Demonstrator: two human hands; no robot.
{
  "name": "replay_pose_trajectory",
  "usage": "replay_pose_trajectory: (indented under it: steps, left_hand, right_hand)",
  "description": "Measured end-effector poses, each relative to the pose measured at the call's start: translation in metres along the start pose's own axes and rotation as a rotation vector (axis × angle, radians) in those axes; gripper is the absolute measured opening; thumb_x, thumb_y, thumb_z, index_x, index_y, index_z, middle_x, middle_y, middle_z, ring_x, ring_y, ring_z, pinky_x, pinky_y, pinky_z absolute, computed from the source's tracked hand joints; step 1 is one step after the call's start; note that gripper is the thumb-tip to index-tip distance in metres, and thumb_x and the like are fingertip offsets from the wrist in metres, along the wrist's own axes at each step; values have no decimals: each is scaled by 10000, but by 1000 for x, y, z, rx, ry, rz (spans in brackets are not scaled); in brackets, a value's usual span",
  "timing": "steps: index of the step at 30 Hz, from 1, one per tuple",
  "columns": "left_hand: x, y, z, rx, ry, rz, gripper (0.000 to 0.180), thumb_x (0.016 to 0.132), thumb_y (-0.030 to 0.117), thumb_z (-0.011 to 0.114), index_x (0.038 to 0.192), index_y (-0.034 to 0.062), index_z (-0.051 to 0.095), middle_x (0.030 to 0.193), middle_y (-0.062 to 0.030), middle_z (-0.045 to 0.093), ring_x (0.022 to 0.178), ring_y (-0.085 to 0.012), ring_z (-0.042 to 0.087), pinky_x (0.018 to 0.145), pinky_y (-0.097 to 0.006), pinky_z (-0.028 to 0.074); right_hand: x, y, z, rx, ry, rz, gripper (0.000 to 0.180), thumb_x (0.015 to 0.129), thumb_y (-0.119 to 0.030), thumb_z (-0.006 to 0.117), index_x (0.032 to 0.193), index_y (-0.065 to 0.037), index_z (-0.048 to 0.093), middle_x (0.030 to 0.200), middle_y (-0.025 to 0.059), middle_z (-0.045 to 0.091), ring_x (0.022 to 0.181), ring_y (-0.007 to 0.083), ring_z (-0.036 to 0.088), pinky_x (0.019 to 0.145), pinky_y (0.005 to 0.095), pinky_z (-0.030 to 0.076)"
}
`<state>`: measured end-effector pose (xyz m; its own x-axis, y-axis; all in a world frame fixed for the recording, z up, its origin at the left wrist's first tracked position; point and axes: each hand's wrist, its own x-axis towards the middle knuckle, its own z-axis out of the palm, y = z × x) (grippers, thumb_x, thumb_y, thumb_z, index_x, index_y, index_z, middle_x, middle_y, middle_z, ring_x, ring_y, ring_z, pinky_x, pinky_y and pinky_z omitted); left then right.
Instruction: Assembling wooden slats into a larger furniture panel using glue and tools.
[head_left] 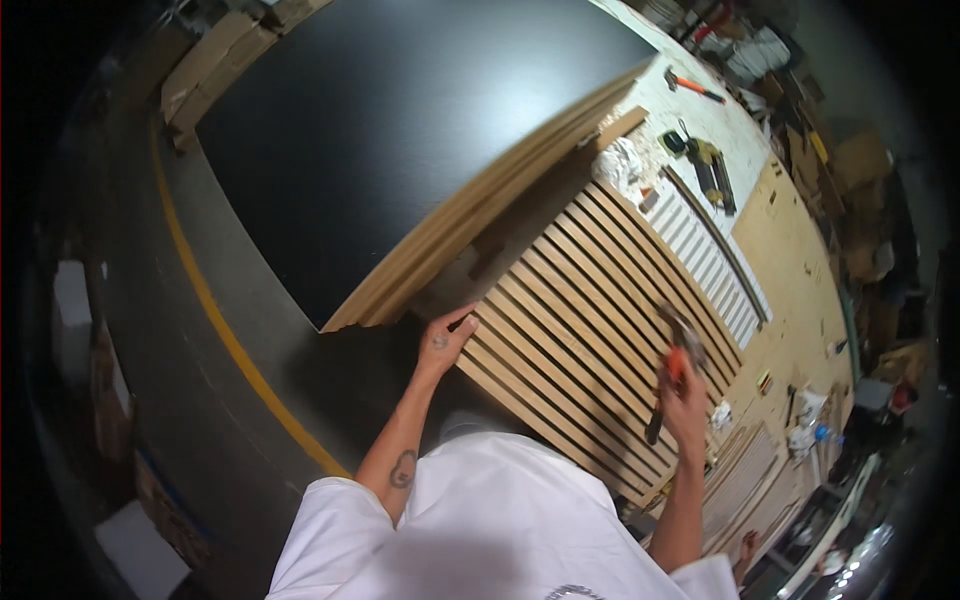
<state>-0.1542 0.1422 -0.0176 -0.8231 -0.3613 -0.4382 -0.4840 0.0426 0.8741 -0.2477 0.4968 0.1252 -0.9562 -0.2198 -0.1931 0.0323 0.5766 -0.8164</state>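
Observation:
A slatted wooden panel [590, 310] lies before me, its pale strips parted by dark grooves. At its near left edge my left hand [445, 343] grips the rim, thumb on top and some fingers hidden. My right hand [684, 405] is closed round the orange and black handle of a hammer [682, 335]. The hammer is over the right part of the panel, its metal head pointing away from me. Whether the head touches the slats I cannot tell.
Left of the panel rises a stack of boards with a black top [420, 120]. Beyond the panel are a white ribbed piece [700, 250], a nail gun [712, 175] and another hammer [695, 86]. A yellow line [215, 315] crosses the floor. Wooden strips [745, 470] lie at right.

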Motion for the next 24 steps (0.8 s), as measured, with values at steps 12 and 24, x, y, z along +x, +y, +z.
replay_pose_trajectory:
  steps: [12, 24]
  left_hand:
    - [3, 39, 57, 481, 74, 103, 282, 790, 249, 706, 977, 39, 685, 963, -180, 678, 898, -367, 640, 765, -399, 505]
    - [-34, 21, -3, 343, 242, 249, 376, 789, 68, 700, 1157, 23, 638, 1086, -201, 657, 1002, -340, 637, 868, -366, 497]
  right_hand:
    - [92, -74, 108, -565, -540, -311, 222, 921, -187, 558, 1075, -27, 545, 727, 218, 617, 681, 373, 613, 609, 457, 470]
    - [-4, 29, 65, 173, -146, 302, 243, 950, -256, 579, 1013, -21, 574, 589, 4, 464, 484, 107, 485, 450, 281, 389]
